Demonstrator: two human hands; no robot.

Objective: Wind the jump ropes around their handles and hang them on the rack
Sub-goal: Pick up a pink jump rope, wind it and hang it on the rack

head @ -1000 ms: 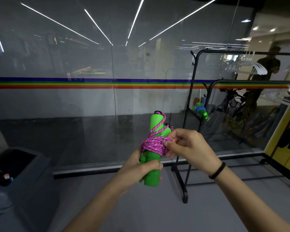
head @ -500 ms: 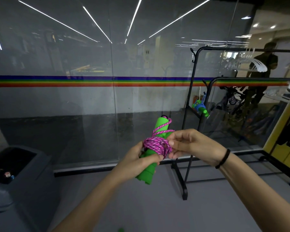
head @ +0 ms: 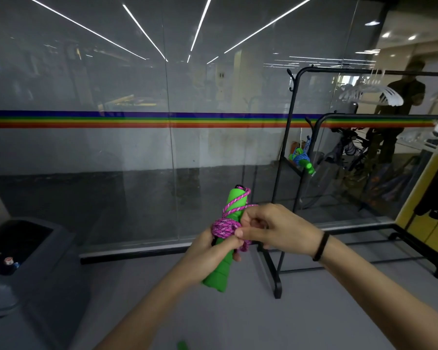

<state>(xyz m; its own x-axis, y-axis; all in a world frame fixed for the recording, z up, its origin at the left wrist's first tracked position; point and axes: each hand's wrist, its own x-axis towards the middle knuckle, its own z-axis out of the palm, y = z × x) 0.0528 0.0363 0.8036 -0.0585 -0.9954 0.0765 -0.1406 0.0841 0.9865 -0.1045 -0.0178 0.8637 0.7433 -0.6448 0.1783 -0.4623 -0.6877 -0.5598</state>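
The left hand (head: 208,256) grips the tilted green handles (head: 226,248). The right hand (head: 271,229) pinches the pink rope (head: 224,227) wound round them. Behind stands the black rack (head: 287,157).

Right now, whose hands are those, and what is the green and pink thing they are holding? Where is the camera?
There is no machine here, just a person. The camera sits on the person's head and looks forward and down, so you see their own two arms reaching out. The left hand grips the green handles of a jump rope. The right hand pinches the pink rope, which is wound around the handles in a thick bundle. To the right stands a black rack. Another jump rope, with a blue cord, already hangs on it. At the left is a grey bin, and ahead is a glass wall with a rainbow stripe.
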